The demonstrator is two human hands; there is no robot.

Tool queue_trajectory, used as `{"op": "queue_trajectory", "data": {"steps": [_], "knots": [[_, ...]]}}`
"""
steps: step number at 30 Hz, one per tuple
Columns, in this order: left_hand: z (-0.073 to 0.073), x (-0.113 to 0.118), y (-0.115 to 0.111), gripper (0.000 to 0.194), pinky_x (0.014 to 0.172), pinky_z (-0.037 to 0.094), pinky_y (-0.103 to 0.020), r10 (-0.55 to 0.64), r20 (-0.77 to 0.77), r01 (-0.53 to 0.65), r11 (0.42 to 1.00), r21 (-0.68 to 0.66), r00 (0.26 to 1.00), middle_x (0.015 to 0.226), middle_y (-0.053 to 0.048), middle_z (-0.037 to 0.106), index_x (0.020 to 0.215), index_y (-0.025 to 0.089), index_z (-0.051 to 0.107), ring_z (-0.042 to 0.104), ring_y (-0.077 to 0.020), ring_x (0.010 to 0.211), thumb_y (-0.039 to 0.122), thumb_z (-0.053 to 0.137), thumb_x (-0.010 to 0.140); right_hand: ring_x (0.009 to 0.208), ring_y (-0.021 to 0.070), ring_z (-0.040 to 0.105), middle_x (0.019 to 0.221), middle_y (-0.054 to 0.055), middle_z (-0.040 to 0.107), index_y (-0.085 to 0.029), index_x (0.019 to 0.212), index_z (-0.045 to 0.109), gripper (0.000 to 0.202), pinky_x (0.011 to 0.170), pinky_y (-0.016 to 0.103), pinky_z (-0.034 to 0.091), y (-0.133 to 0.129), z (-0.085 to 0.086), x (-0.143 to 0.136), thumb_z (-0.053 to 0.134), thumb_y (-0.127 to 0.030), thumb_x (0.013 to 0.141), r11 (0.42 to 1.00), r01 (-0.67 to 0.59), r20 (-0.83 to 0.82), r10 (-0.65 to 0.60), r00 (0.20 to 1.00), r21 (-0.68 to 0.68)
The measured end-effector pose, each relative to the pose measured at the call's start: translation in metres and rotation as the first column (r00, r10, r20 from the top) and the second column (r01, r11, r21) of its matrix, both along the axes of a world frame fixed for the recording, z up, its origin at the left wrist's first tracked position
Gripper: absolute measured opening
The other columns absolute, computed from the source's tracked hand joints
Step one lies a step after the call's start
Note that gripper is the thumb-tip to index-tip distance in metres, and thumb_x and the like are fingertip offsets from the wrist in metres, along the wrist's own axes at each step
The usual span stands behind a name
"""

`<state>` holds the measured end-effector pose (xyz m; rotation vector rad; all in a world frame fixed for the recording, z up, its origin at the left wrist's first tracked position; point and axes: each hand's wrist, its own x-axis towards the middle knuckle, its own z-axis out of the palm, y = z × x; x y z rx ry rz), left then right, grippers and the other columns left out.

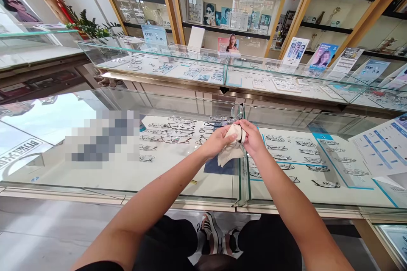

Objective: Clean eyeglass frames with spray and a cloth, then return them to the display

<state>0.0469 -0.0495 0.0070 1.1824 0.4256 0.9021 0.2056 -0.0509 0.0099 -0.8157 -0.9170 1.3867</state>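
Observation:
Above the glass counter, my two hands are close together in front of me. My left hand [219,140] is closed around a cream cleaning cloth [229,155], which is wrapped over one lens of a pair of dark-framed eyeglasses [237,111]. The other lens sticks up bare beyond my fingers. My right hand [252,136] pinches the frame at its right side, against the cloth's edge. Part of the frame is hidden by the cloth and fingers. A dark blue mat [219,167] lies beneath my left hand.
Under the glass of the counter lie rows of eyeglasses [174,133], with more trays [313,152] to the right. A printed sheet [381,148] stands at the right. Across the aisle is another display case [190,61] with upright cards on top.

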Motion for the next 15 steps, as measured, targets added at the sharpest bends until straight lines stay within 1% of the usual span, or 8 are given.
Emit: {"op": "queue_trajectory", "data": {"steps": [2, 4, 6, 8, 9, 11, 13, 15], "knots": [[-0.003, 0.002, 0.000, 0.057, 0.080, 0.055, -0.028, 0.040, -0.007, -0.040, 0.999, 0.023, 0.999, 0.097, -0.008, 0.078, 0.119, 0.015, 0.072, 0.072, -0.0178, 0.083, 0.049, 0.093, 0.078, 0.045, 0.0047, 0.028, 0.066, -0.004, 0.059, -0.022, 0.086, 0.077, 0.040, 0.036, 0.022, 0.024, -0.001, 0.000, -0.002, 0.091, -0.056, 0.072, 1.000, -0.015, -0.002, 0.015, 1.000, -0.010], [-0.006, 0.005, -0.001, 0.057, 0.071, 0.053, -0.025, 0.111, -0.024, -0.111, 0.993, 0.029, 0.993, 0.085, -0.005, 0.075, 0.117, 0.015, 0.070, 0.067, -0.0146, 0.072, 0.053, 0.090, 0.080, 0.045, 0.0060, 0.034, 0.064, -0.004, 0.058, -0.023, 0.085, 0.076, 0.039, 0.037, 0.022, 0.034, -0.005, 0.002, -0.005, 0.091, -0.056, 0.072, 0.999, -0.039, 0.005, 0.039, 0.999, -0.010], [-0.008, 0.008, -0.002, 0.055, 0.061, 0.049, -0.024, 0.181, -0.048, -0.179, 0.983, 0.041, 0.982, 0.073, -0.001, 0.070, 0.111, 0.015, 0.069, 0.061, -0.0124, 0.061, 0.061, 0.083, 0.085, 0.046, 0.0076, 0.043, 0.072, -0.002, 0.066, -0.023, 0.081, 0.073, 0.038, 0.040, 0.025, 0.043, -0.009, 0.005, -0.008, 0.092, -0.055, 0.071, 0.998, -0.066, 0.009, 0.065, 0.998, 0.010], [-0.007, 0.010, -0.003, 0.055, 0.056, 0.047, -0.023, 0.231, -0.067, -0.227, 0.972, 0.062, 0.971, 0.065, 0.000, 0.066, 0.103, 0.015, 0.069, 0.059, -0.0120, 0.056, 0.068, 0.075, 0.089, 0.048, 0.0088, 0.049, 0.085, 0.000, 0.073, -0.024, 0.077, 0.070, 0.038, 0.042, 0.028, 0.049, -0.012, 0.008, -0.009, 0.091, -0.055, 0.073, 0.995, -0.088, 0.006, 0.087, 0.996, 0.042], [-0.006, 0.010, -0.003, 0.056, 0.056, 0.047, -0.024, 0.243, -0.070, -0.239, 0.969, 0.064, 0.967, 0.064, 0.000, 0.065, 0.102, 0.015, 0.069, 0.059, -0.0125, 0.056, 0.070, 0.073, 0.090, 0.048, 0.0088, 0.049, 0.087, 0.000, 0.074, -0.024, 0.077, 0.070, 0.038, 0.042, 0.028, 0.049, -0.012, 0.008, -0.009, 0.091, -0.055, 0.073, 0.994, -0.093, 0.002, 0.093, 0.996, 0.052], [-0.004, 0.008, -0.002, 0.059, 0.057, 0.050, -0.025, 0.224, -0.062, -0.222, 0.974, 0.037, 0.973, 0.065, -0.001, 0.068, 0.106, 0.016, 0.069, 0.063, -0.0144, 0.057, 0.072, 0.073, 0.088, 0.046, 0.0079, 0.046, 0.078, -0.001, 0.070, -0.023, 0.078, 0.072, 0.037, 0.040, 0.026, 0.045, -0.011, 0.008, -0.007, 0.091, -0.054, 0.074, 0.994, -0.096, -0.008, 0.096, 0.995, 0.051], [-0.002, 0.005, -0.001, 0.063, 0.061, 0.054, -0.028, 0.160, -0.041, -0.161, 0.987, -0.009, 0.986, 0.072, -0.003, 0.072, 0.113, 0.015, 0.068, 0.068, -0.0170, 0.062, 0.071, 0.077, 0.085, 0.045, 0.0065, 0.039, 0.064, -0.004, 0.060, -0.022, 0.082, 0.075, 0.035, 0.037, 0.022, 0.038, -0.008, 0.006, -0.005, 0.092, -0.051, 0.073, 0.995, -0.093, -0.025, 0.094, 0.995, 0.030], [-0.002, 0.003, 0.002, 0.064, 0.065, 0.056, -0.029, 0.092, -0.018, -0.092, 0.995, -0.041, 0.996, 0.080, -0.006, 0.076, 0.116, 0.015, 0.068, 0.072, -0.0192, 0.069, 0.068, 0.082, 0.082, 0.044, 0.0056, 0.033, 0.054, -0.007, 0.048, -0.020, 0.085, 0.077, 0.034, 0.036, 0.019, 0.033, -0.005, 0.004, -0.002, 0.092, -0.049, 0.074, 0.996, -0.091, -0.050, 0.091, 0.995, 0.009]]}}
